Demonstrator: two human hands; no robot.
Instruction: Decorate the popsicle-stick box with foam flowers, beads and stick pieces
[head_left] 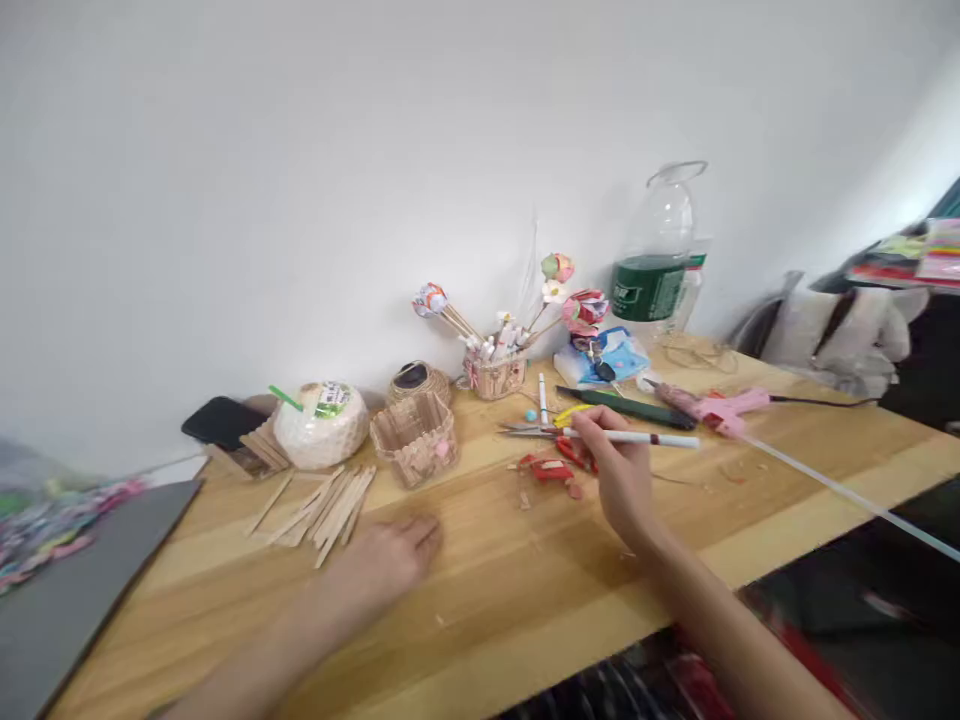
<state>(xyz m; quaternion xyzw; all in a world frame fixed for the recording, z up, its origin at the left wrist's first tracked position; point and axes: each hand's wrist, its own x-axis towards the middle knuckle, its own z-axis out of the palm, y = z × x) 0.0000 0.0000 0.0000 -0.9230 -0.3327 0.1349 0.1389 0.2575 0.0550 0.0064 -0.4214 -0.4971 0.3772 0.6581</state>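
Note:
My right hand [619, 470] is closed around a white marker pen [637, 437] with a dark red band, held almost level above the table. Just under and left of it lie scissors [532, 431] with red handles, partly hidden by the fingers, and a red piece [547, 468] among small scraps. My left hand [397, 552] rests on the wooden table, fingers lying low on the surface and slightly blurred, nothing visible in them. Close to it are several loose craft sticks [337, 510] and a small basket made of sticks [415, 440] with a pink ornament.
A wrapped coconut [322, 425] and a twine spool [420, 385] stand along the wall. Farther right are a decorated holder [499, 378] with pens and paper flowers, a large bottle [652, 285], a dark green cutter [630, 404] and a pink glue gun [724, 408] with a long glue stick.

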